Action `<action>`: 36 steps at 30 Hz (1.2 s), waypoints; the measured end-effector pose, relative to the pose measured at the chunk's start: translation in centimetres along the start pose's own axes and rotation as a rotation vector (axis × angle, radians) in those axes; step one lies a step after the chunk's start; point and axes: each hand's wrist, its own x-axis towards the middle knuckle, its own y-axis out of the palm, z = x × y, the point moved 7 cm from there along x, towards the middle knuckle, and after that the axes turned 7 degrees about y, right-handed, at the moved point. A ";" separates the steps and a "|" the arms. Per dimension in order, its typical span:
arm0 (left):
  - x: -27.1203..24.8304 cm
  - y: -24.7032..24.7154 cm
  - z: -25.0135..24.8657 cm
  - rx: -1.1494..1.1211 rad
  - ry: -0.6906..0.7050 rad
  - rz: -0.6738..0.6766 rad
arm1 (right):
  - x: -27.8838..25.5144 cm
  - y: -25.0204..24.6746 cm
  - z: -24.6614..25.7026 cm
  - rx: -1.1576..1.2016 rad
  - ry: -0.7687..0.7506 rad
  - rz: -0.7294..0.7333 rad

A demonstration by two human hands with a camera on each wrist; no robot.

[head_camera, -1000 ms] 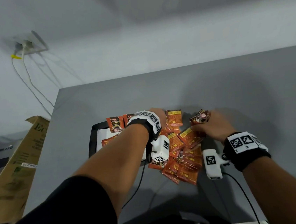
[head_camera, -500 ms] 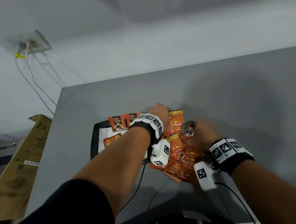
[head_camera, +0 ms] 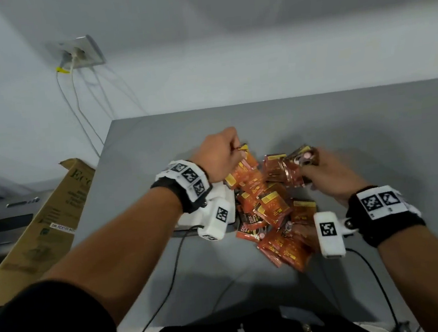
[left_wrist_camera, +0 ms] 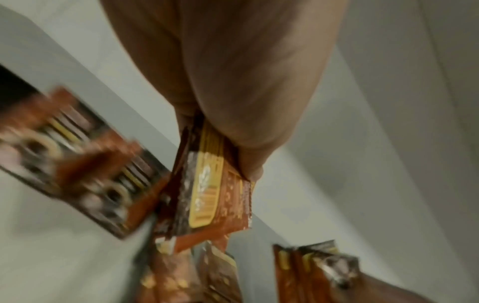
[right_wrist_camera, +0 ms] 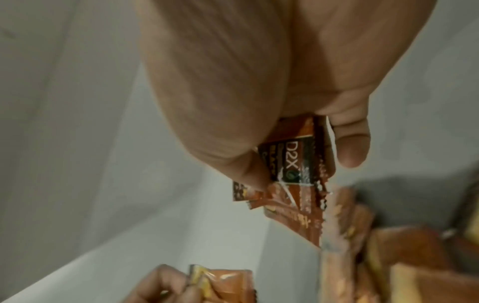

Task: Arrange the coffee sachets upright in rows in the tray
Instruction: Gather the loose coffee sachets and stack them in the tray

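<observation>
Sachets (head_camera: 274,214) lie in messy pile on table (head_camera: 370,128), beside tray (left_wrist_camera: 15,90). Your left hand (head_camera: 218,155) pinches few, right hand (head_camera: 329,173) pinches few. Step: picking up. Next: carry yours to tray, stand them up straight.

- I see a grey table (head_camera: 275,116) set against a pale wall (head_camera: 228,56).
- A socket (head_camera: 80,52) sits on the wall to the left, with white cables (head_camera: 76,105) hanging down from it.
- A cardboard box (head_camera: 45,224) leans beside the table's left edge.
</observation>
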 end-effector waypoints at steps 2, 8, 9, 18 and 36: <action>-2.1 -2.0 2.0 0.000 -0.003 -0.051 | -0.9 1.3 2.6 0.063 -0.018 0.010; -8.3 -3.0 7.2 0.071 -0.042 -0.012 | -2.5 10.8 8.3 -0.324 -0.227 0.103; -8.9 -2.6 7.7 0.087 -0.038 0.008 | -2.8 12.7 8.8 -0.383 -0.266 0.126; -12.8 1.8 10.1 0.131 0.165 0.266 | -3.9 20.8 7.4 -0.971 -0.252 0.229; -14.4 4.3 10.8 0.322 0.166 0.324 | -5.1 22.3 5.4 -0.966 -0.198 0.180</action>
